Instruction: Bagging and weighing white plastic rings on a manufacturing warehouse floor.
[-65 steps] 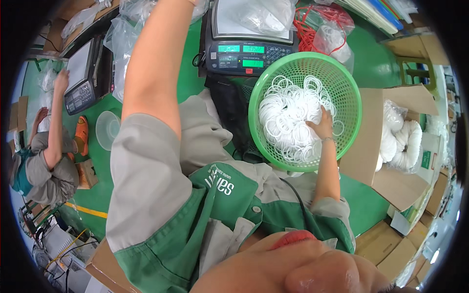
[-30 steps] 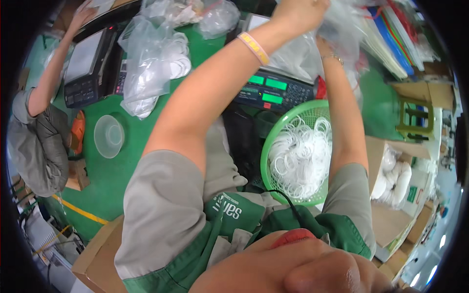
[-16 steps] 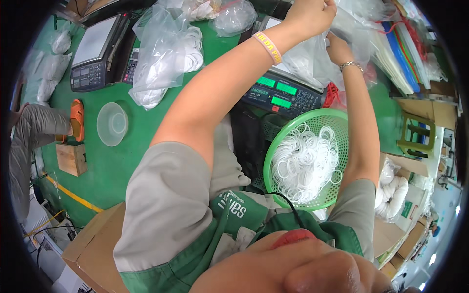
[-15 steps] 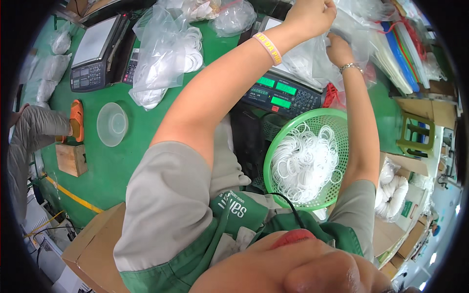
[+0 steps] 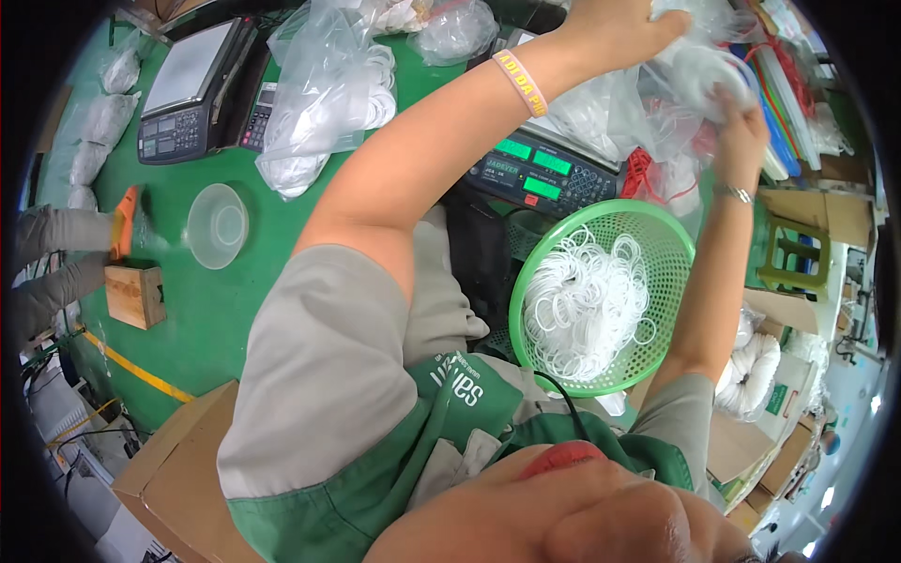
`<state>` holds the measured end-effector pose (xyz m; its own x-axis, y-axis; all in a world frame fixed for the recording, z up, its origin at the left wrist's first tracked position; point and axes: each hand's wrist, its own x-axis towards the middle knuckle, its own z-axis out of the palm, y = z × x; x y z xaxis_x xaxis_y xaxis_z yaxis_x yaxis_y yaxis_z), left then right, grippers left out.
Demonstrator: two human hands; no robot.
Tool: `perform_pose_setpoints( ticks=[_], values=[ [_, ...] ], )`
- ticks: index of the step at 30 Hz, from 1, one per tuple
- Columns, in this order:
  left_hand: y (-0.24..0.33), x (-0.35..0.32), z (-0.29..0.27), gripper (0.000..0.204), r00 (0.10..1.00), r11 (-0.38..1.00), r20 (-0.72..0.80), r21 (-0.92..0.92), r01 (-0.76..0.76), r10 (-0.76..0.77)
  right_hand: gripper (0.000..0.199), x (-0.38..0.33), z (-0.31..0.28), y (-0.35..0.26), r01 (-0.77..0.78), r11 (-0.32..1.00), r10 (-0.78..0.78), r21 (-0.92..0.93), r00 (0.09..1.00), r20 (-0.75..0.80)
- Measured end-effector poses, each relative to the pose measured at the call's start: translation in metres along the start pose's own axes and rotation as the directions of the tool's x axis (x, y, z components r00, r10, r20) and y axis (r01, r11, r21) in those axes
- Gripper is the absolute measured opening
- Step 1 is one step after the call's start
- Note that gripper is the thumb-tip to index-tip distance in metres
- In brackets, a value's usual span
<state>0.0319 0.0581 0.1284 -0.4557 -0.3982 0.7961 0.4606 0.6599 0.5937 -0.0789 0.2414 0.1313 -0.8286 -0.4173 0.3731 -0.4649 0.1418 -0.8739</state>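
Note:
At the top edge my left hand (image 5: 631, 36), with a printed wristband on its arm, is at a clear plastic bag (image 5: 662, 84). Its thumb reaches across the plastic and the picture's edge cuts off part of the fingers. To its right my right hand (image 5: 741, 136) has its fingers closed on a white, coiled bundle of rings (image 5: 711, 80), partly behind plastic. Between my forearms stands a green perforated basket (image 5: 671, 246), with many loose thin white rings (image 5: 587, 305) in it. Just beyond it is a counting scale (image 5: 540, 169) with lit green displays, partly under clear bags.
Left of my arm lies a filled clear bag (image 5: 310, 122) beside a second scale (image 5: 183, 94). A translucent bowl (image 5: 218, 227) and a wooden block (image 5: 133, 296) are on the green floor near another person's leg (image 5: 66, 230). At right stands an olive stool (image 5: 796, 255).
My right hand has moved right and nearer, with the white bundle now showing at its fingers. My left hand has shifted right. At left, the other person's foot has moved.

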Motion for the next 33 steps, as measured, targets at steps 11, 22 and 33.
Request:
perform_pose_setpoints(
  ticks=[11, 22, 33],
  values=[
    [0.075, 0.004, -0.018, 0.022, 1.0, 0.885, -0.003, -0.465, -0.01, 0.009, 0.034, -0.086, 0.03, -0.116, 0.243, 0.888, -0.29, 0.391, 0.955, 0.066],
    [0.069, -0.007, -0.007, 0.019, 0.981, 0.892, 0.187, -0.451, 0.04, 0.051, 0.024, -0.088, -0.006, -0.096, -0.008, 0.863, -0.131, 0.505, 0.962, 0.239],
    [0.068, 0.0, -0.015, 0.021, 0.918, 0.876, 0.397, -0.434, 0.209, -0.023, 0.025, -0.055, -0.024, -0.033, -0.303, 0.483, -0.041, 0.822, 0.929, 0.367]
  ],
)
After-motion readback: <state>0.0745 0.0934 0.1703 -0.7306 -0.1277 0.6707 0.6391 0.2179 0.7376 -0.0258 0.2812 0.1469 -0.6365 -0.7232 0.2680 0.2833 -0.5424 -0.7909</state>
